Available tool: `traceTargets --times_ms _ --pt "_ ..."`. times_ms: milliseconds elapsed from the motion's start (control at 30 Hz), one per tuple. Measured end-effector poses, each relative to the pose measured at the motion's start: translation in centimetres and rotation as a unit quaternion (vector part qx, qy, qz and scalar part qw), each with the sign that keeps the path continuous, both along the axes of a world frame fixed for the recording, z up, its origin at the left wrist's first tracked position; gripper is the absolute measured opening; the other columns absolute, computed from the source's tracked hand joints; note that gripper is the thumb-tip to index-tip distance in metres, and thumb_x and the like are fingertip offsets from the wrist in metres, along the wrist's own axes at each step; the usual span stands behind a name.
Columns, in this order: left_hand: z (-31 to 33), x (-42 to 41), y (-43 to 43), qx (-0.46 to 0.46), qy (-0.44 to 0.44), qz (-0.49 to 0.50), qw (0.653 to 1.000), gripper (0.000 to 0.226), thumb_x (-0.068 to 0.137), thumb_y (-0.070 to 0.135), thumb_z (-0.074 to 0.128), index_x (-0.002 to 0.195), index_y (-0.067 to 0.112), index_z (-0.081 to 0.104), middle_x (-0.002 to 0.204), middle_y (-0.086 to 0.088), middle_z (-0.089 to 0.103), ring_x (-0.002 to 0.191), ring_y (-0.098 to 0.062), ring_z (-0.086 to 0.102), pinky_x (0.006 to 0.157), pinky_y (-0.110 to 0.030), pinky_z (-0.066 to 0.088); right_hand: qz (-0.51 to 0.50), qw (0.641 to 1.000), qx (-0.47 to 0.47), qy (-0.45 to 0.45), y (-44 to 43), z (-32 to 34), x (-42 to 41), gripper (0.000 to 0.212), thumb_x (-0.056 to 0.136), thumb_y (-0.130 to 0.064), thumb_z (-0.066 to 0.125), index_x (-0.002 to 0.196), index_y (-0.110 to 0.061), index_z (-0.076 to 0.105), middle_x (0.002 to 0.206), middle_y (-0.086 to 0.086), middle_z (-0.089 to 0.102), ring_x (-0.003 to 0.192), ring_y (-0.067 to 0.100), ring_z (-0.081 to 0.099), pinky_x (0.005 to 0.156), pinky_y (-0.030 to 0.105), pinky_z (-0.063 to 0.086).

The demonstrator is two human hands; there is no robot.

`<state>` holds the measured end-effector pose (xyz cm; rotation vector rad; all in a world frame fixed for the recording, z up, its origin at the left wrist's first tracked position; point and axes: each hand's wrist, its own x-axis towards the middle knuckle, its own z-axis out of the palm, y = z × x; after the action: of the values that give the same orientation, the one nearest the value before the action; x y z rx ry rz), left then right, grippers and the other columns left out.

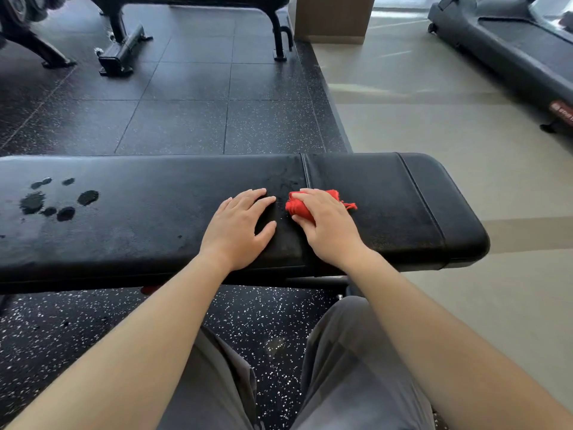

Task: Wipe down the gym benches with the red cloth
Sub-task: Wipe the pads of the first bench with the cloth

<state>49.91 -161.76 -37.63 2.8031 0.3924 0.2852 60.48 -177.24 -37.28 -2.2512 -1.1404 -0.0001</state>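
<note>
Two grey trouser legs (356,367), one bench (139,237), left hand (240,228) flat (fingers spread), right hand (325,225) gripping one red cloth (297,207)

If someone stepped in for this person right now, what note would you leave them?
The left hand is open and lies flat on the bench, near its middle.
The right hand holds the bunched cloth against the bench, just right of the left hand, by the seam.
Done: I cannot tell how much has been wiped; no drops show round the hands.
Left: wet spots lie on the bench's left part. Wipe those, then any other benches.
</note>
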Motion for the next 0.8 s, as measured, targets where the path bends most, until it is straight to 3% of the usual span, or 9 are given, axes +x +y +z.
traceTargets --times_ms 100,200,267,367,433,500,800 --pt "0.0 -0.1 0.0 0.004 0.000 0.001 1.000 0.050 0.092 0.041 0.045 0.140 0.029 0.040 0.150 0.007 0.033 0.140 -0.014 0.026 0.117 -0.036 0.016 0.020 0.993 0.060 0.100 0.0 1.9 0.8 0.036 0.090 -0.016 0.059 0.126 -0.012 0.056 0.127 0.002 0.058 0.119 0.011 0.050 0.103 0.015 0.029" --pt "0.0 -0.1 0.0 0.002 -0.003 0.002 1.000 0.050 0.092 0.042 0.045 0.140 0.030 0.040 0.149 0.008 0.033 0.139 -0.013 0.026 0.117 -0.036 0.017 0.035 0.957 0.183 0.221 -0.7 4.1 1.8 0.030 0.093 -0.013 0.055 0.122 -0.019 0.057 0.118 0.000 0.064 0.112 0.008 0.058 0.101 0.019 0.041" --pt "0.0 -0.1 0.0 -0.002 -0.004 0.002 1.000 0.049 0.092 0.042 0.045 0.139 0.029 0.041 0.149 0.008 0.034 0.139 -0.012 0.027 0.117 -0.036 0.018 0.036 0.938 0.236 0.252 -1.0 5.0 2.9 0.029 0.094 -0.010 0.053 0.121 -0.022 0.056 0.116 -0.001 0.064 0.108 0.003 0.059 0.097 0.020 0.045" --pt "0.1 -0.2 -0.1 -0.001 -0.003 0.003 1.000 0.049 0.092 0.041 0.045 0.140 0.029 0.041 0.149 0.008 0.034 0.139 -0.013 0.027 0.117 -0.036 0.017 -0.003 0.960 0.180 0.212 -1.8 4.1 4.7 0.031 0.094 -0.015 0.054 0.125 -0.021 0.055 0.121 -0.001 0.062 0.109 0.003 0.058 0.098 0.016 0.040" --pt "0.1 -0.3 -0.2 -0.001 0.000 0.004 1.000 0.049 0.093 0.041 0.044 0.141 0.029 0.040 0.150 0.008 0.033 0.140 -0.013 0.026 0.117 -0.035 0.015 -0.021 0.992 0.051 0.114 -2.3 2.1 5.9 0.038 0.092 -0.028 0.056 0.129 -0.023 0.053 0.132 0.000 0.055 0.126 0.016 0.047 0.110 0.029 0.030" --pt "0.1 -0.3 -0.2 0.000 0.004 0.004 1.000 0.049 0.094 0.041 0.044 0.141 0.029 0.039 0.150 0.008 0.032 0.140 -0.013 0.025 0.117 -0.035 0.014 -0.023 0.998 -0.045 0.042 -2.5 0.6 6.3 0.042 0.090 -0.036 0.056 0.131 -0.025 0.052 0.141 0.003 0.047 0.136 0.025 0.034 0.116 0.039 0.020" --pt "0.2 -0.1 -0.2 0.008 0.007 0.011 1.000 0.053 0.088 0.048 0.037 0.138 0.030 0.042 0.148 0.009 0.036 0.138 -0.013 0.029 0.116 -0.036 0.019 0.039 0.999 -0.010 -0.010 -2.3 0.6 1.9 0.041 0.089 -0.029 0.059 0.128 -0.017 0.055 0.133 0.004 0.053 0.126 0.020 0.043 0.108 0.020 0.019"
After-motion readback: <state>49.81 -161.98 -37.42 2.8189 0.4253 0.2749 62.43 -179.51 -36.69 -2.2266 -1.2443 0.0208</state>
